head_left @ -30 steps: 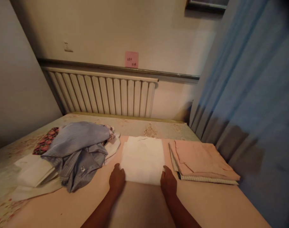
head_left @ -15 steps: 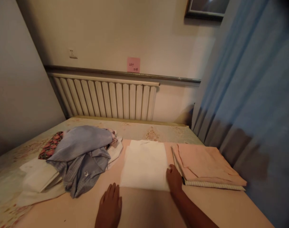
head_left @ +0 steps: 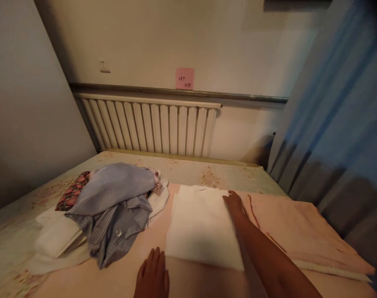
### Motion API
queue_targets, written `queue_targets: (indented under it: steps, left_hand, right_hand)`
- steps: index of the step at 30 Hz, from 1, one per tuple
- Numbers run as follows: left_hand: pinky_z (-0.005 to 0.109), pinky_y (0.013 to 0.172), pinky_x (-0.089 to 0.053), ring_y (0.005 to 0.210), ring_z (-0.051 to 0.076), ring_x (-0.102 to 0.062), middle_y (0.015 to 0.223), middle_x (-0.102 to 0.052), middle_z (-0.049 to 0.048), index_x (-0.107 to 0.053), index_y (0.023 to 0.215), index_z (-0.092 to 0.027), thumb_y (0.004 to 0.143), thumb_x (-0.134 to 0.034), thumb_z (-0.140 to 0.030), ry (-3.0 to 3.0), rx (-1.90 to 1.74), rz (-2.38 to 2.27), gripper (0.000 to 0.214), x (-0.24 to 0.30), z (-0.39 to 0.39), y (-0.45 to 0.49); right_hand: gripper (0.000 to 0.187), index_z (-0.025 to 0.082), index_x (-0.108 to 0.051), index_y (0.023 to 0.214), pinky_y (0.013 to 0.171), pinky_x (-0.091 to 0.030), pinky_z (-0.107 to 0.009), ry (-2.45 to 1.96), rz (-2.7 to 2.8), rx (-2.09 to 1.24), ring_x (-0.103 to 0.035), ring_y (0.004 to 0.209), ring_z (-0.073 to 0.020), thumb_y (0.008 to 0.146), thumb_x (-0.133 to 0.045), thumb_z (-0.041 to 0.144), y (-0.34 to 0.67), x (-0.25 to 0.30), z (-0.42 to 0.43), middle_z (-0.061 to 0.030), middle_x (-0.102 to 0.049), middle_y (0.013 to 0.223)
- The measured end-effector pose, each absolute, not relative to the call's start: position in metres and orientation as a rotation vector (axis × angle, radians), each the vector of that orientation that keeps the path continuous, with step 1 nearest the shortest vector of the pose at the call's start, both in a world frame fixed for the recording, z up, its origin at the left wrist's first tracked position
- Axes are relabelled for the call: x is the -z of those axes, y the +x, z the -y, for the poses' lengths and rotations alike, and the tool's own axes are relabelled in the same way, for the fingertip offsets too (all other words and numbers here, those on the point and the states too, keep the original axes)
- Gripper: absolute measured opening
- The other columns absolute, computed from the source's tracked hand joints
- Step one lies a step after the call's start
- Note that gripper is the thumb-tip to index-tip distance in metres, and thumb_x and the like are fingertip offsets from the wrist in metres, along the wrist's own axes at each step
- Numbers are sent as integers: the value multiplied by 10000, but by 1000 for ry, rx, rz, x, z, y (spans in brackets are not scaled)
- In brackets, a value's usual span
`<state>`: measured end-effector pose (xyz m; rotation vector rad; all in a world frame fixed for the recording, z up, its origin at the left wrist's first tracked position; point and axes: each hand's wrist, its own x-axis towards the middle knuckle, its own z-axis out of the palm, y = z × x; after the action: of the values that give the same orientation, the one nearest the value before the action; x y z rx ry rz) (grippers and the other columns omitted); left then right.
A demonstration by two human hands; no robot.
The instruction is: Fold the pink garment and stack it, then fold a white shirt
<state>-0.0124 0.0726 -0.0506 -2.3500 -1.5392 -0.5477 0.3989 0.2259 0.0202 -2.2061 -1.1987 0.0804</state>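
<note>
A folded, four-sided piece of soft white cloth [head_left: 204, 227] lies on a smooth pink sheet [head_left: 114, 279] around the middle of the bed [head_left: 182, 170] with the floral cover, short of the bed's far edge. It sits between a heaped grey-blue striped garment [head_left: 118, 186] towards the bed's left edge and a flat folded pink cloth [head_left: 300, 225] towards the right edge.

The person's right hand [head_left: 235, 203] reaches to the white cloth's far right corner, its fingers bent and nearly together at the margin; whether they pinch the fabric or only touch it, I cannot tell. The left hand [head_left: 153, 275] rests palm down just beside the near left corner, fingers straight and close together, holding nothing.

A sideways pull by the right hand could ruck that corner, or skew the layers, which look slightly uneven along the far edge. The right forearm, stretched close by the folded pink cloth, might brush it and disturb its fold.

The white cloth's side edges point towards the bed's far edge, its near edge slanting slightly. It looks almost square; allowing for foreshortening, its long axis probably runs away from the person.
</note>
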Motion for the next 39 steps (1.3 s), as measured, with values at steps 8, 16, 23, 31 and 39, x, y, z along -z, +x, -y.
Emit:
queue_targets:
  steps: [8,16,23,31,39]
  left_hand:
    - [395,975,-424,1255,243,-503,1328,-586,63,-621,1211,-215,830,-445,-264,-2364,568,1533,423,52,-73,-14]
    - [400,985,-420,1269,233,-487,1341,-576,54,-617,1219,-221,835,-435,-263,-2358,560,1569,427,49,-72,-11]
    - [404,1001,-408,1279,241,-475,1352,-566,66,-600,1244,-198,849,-427,-268,-2379,550,1574,437,41,-68,-11]
    - [400,1024,-377,1296,238,-452,1365,-554,61,-583,1255,-203,866,-420,-266,-2383,538,1557,427,37,-66,-10]
    - [407,1024,-367,1294,239,-448,1356,-562,63,-582,1248,-194,866,-412,-266,-2384,531,1564,424,33,-63,-8]
  right_hand:
    - [343,140,-643,1055,796,-402,-288,-2167,1335,34,-582,932,-210,784,-433,128,387,-30,-228,-106,-673,961]
    - [265,205,-616,922,818,-371,-222,-1896,1848,89,-537,903,-147,778,-434,78,353,-19,-199,-17,-627,940]
    - [291,186,-572,1086,757,-363,-267,-2030,1862,170,-531,909,-193,817,-476,132,344,-15,-195,-80,-592,1038]
    - [266,163,-632,979,775,-353,-279,-2032,1958,178,-552,891,-197,856,-406,97,332,-27,-206,-94,-641,927]
    - [252,217,-639,884,722,-345,-239,-1767,2297,101,-554,823,-158,815,-435,88,313,-17,-176,-21,-652,890]
